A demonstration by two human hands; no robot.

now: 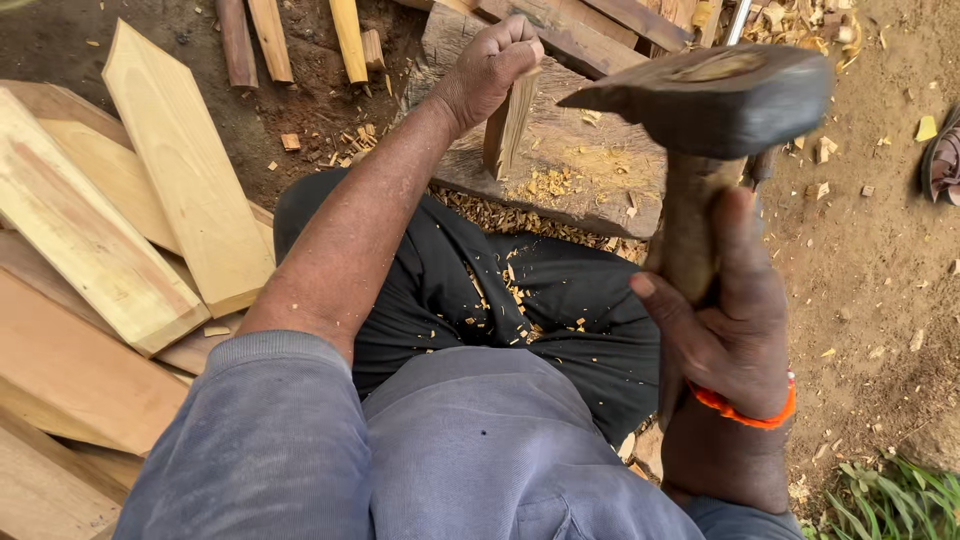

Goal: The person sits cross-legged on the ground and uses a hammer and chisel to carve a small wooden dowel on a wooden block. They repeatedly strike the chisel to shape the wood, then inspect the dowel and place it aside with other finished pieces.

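Note:
My left hand (492, 68) grips the top of a short wooden stick (508, 128) and holds it upright on a thick wooden chopping block (590, 160). My right hand (728, 318) is closed around the wooden handle of an adze-like axe (712, 98), whose dark metal head is raised above the block, to the right of the stick. Wood chips lie on the block and on my dark trousers (560, 300).
A pile of pale pointed planks (120, 230) lies to my left. Several thin sticks (290, 40) rest on the dirt at the top. A sandal (943, 160) lies at the right edge. Grass (890, 500) grows at the bottom right.

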